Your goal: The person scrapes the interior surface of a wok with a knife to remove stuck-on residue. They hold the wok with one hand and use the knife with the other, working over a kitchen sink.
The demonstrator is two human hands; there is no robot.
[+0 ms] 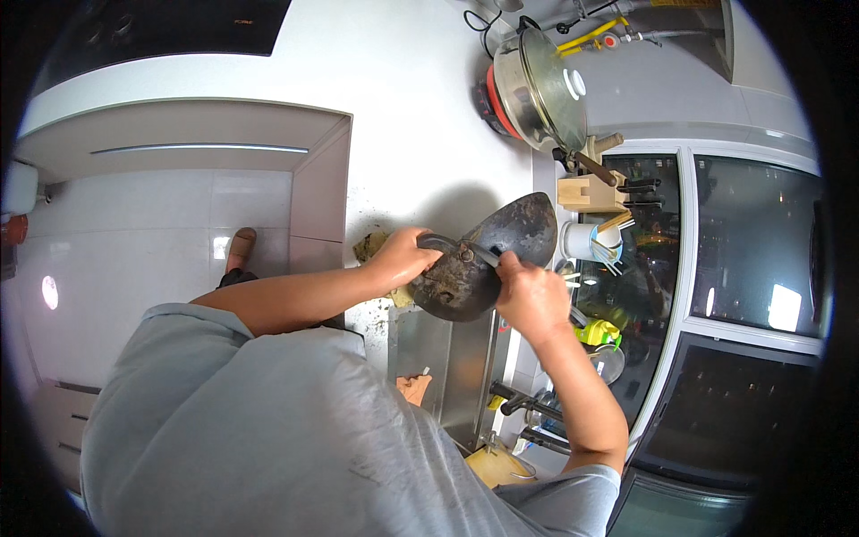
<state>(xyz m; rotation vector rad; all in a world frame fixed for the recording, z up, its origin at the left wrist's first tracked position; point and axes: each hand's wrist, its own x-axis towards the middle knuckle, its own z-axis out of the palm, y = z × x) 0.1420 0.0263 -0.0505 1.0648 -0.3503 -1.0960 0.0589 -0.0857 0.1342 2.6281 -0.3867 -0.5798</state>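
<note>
A blackened, worn metal pan, apparently a wok, is tilted up over the counter edge beside the sink. My left hand grips its curved dark handle, close to a round rivet or knob. On the pan's other side, my right hand is closed around a narrow grey metal piece that touches the pan near that knob. Whether this piece is a scraping tool or part of the pan I cannot tell. A dirty yellowish cloth or sponge lies under my left wrist. Dark flakes dot the white counter around it.
A steel sink holds an orange-brown item. Along the window side stand a lidded pot on a red-rimmed base, a wooden knife block, a white utensil holder and a black tap. A black hob is far left.
</note>
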